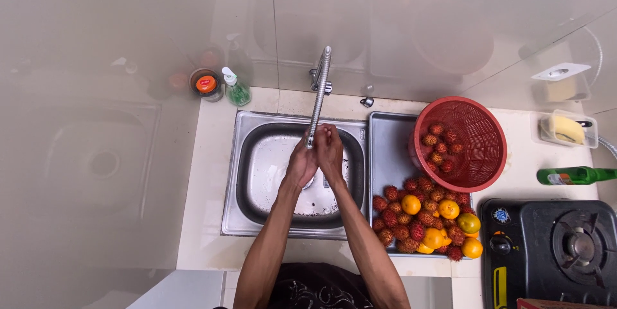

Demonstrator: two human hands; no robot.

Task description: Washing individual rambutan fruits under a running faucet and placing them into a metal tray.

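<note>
Left hand [301, 166] and right hand [330, 150] pressed together under the tap [319, 94], over the sink [257, 155]; neither grasps any object. On the drainboard [385, 148] to the right: rambutans [398, 219], oranges [440, 219], and a tilted red basket [479, 139].

Your bare arms, no sleeves

Your left hand [301, 166] and right hand [330, 150] wear no gloves, rings or watch; below, you have on a dark garment [318, 290] (pale print across it).
</note>
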